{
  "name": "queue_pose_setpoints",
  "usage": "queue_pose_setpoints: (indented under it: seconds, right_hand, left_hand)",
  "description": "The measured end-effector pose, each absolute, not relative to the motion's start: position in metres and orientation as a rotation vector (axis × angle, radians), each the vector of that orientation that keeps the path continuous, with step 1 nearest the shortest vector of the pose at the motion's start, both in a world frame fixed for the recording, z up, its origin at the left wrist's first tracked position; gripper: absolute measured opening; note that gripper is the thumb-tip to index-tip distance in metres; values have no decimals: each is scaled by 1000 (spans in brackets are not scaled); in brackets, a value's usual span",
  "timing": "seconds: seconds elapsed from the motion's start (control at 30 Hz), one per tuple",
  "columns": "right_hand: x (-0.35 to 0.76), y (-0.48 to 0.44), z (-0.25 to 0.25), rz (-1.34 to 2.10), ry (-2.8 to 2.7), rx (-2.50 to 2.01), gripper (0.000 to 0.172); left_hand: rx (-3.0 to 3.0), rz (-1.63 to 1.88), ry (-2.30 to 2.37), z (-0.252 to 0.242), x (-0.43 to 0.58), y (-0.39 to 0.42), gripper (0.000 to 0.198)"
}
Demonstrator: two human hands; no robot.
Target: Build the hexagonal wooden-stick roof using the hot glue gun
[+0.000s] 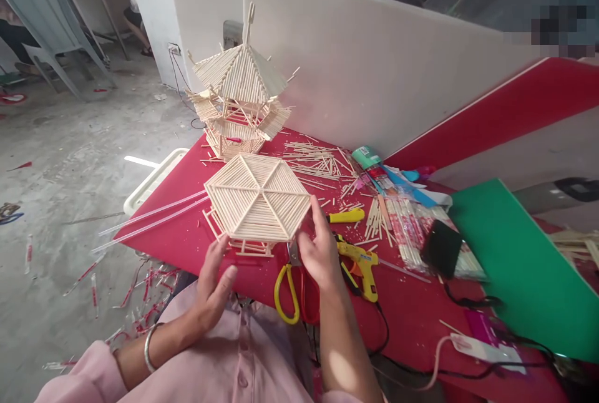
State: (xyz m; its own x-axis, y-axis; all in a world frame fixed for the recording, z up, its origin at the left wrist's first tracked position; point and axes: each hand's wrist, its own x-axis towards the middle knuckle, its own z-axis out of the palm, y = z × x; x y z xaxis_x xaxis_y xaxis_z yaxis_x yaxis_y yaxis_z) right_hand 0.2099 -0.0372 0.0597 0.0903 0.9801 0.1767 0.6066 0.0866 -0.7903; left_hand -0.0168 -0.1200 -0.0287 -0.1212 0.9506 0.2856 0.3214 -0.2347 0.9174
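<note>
A hexagonal stick panel (262, 194), with six ribs meeting at its centre and small railing-like frames below, is low over the red table in front of me. My left hand (216, 281) has its fingertips against the panel's near left edge, thumb raised apart. At the right corner, my right hand (322, 247) grips the edge with its fingers; part of this grip is hidden. Behind the panel stands a stick-built pavilion model (241, 91) with a pointed roof. Scissors (291, 291) with yellow and red handles lie just below my right hand, and a yellow glue gun (362, 266) is beside it.
Loose sticks (318, 163) cover the back of the red table (168, 228). Wrapped chopstick packs (412, 225), a black phone-like slab (443, 248) and a green board (524, 266) are at right. Clear rods (150, 219) overhang the left edge. Cables run along the front right.
</note>
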Motion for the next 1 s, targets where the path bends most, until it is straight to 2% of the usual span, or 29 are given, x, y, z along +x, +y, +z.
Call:
queue_pose_setpoints:
  seconds: [0.17, 0.27, 0.33, 0.43, 0.47, 0.57, 0.73, 0.83, 1.0]
  right_hand:
    - [216, -33, 61, 581, -1508, -1642, 75]
    - [206, -63, 60, 507, -1466, -1605, 67]
    - [195, -88, 59, 457, -1455, -1615, 63]
    - [179, -116, 56, 472, -1482, -1585, 64]
    - [175, -121, 55, 500, -1494, -1578, 65]
    - [168, -124, 52, 547, -1515, -1581, 68]
    - [165, -119, 53, 535, -1561, -1580, 69]
    - [163, -117, 53, 566, -1595, -1570, 71]
    - [172, -91, 51, 579, -1575, -1571, 73]
  left_hand:
    - [1852, 1284, 1273, -18, -9, -136, 77]
    - [1940, 1278, 1240, -14, -18, -144, 76]
    - [1924, 1319, 1270, -13, -32, -146, 60]
    - [1809, 1558, 1420, -7, -58, -129, 18]
    - [1762, 1651, 1478, -3, -65, -117, 17]
    - [1588, 1732, 1611, 15, -75, -66, 29]
    - [1299, 1558, 1373, 30, -68, -4, 57]
    - [1253, 1529, 1333, 25, -62, -2, 60]
    - [1424, 1623, 1447, 20, -60, -31, 51]
